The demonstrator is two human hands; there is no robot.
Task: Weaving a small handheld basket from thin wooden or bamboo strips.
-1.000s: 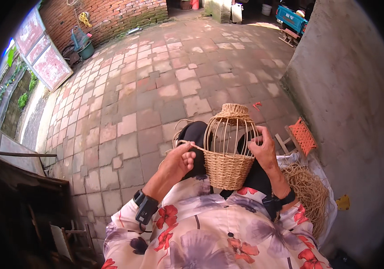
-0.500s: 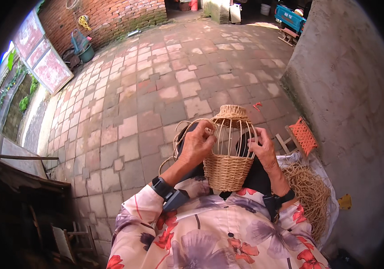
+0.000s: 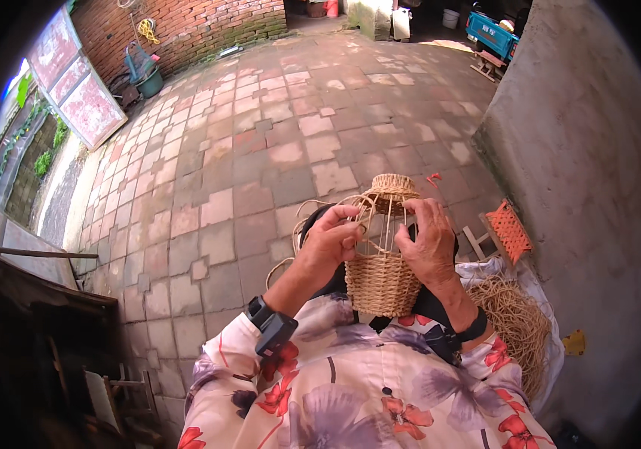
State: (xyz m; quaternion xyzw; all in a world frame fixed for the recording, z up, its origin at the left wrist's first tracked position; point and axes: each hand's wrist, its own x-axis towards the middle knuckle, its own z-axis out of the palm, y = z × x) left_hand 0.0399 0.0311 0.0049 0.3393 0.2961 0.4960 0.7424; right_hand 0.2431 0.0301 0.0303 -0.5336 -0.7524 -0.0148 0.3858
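A straw-coloured wicker basket (image 3: 380,288) sits upright between my knees, with a woven lower body, bare vertical stakes and a narrow woven neck on top. My left hand (image 3: 331,243) is curled at the upper left of the open stakes, fingers closed around a pale weaving strand (image 3: 305,202) that loops out to the left. My right hand (image 3: 429,243) is on the right side of the stakes, fingertips pinched on them just below the neck, hiding part of that side.
Right of my legs are a white sack of loose cord (image 3: 507,322), an orange woven stool (image 3: 506,228) and a concrete wall (image 3: 575,150). At lower left are wooden furniture pieces (image 3: 103,404). A metal gate (image 3: 81,90) and a blue cart (image 3: 489,34) stand farther off.
My left hand moved up from the rim of the woven body to the upper stakes. My right hand rose and shifted inward across the stakes.
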